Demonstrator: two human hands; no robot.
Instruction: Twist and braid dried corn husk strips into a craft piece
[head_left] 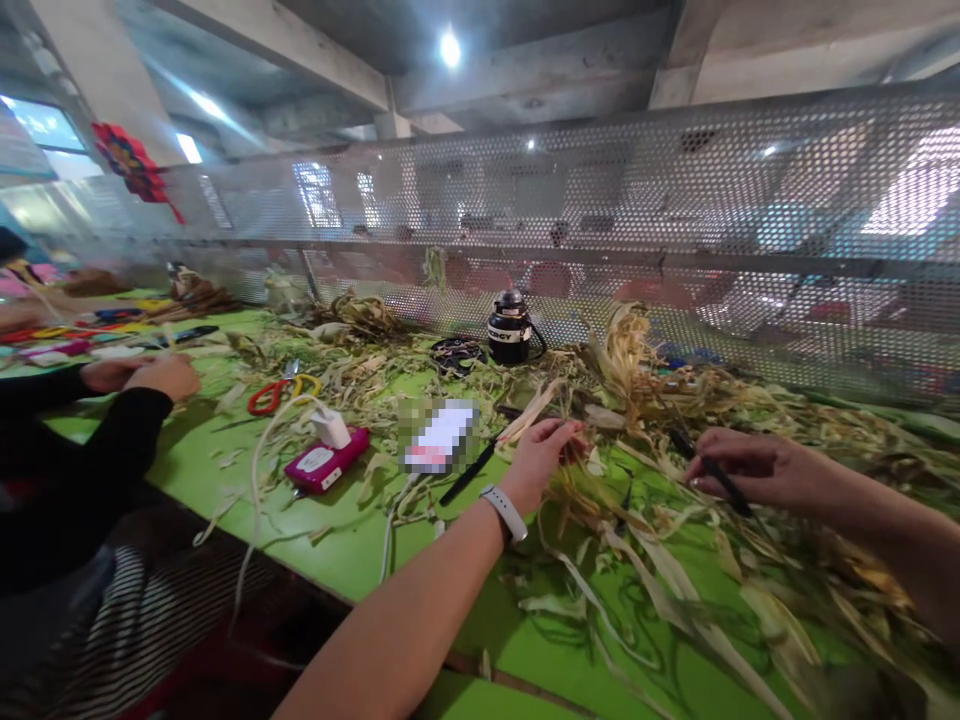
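Two closed grips: left hand (534, 462) on husk (534, 410), right hand (757, 468) on dark tool (729, 489), table (328, 553) clearest near edge

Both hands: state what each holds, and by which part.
Left hand: dry husk, pinched; which part is unclear. Right hand: a slender dark tool, grip point unclear.

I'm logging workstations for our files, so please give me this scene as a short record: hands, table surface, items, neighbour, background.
Left hand: pinching husk strips; pale wristband on the wrist
Right hand: gripping a dark, slim tool, exact kind unclear
Table: green, strewn with dried husks
Items left of the left hand: phone, pink box with white plug, scissors
Farther back: black jar
Neighbour: person in dark sleeves, at left
Background: perforated screen
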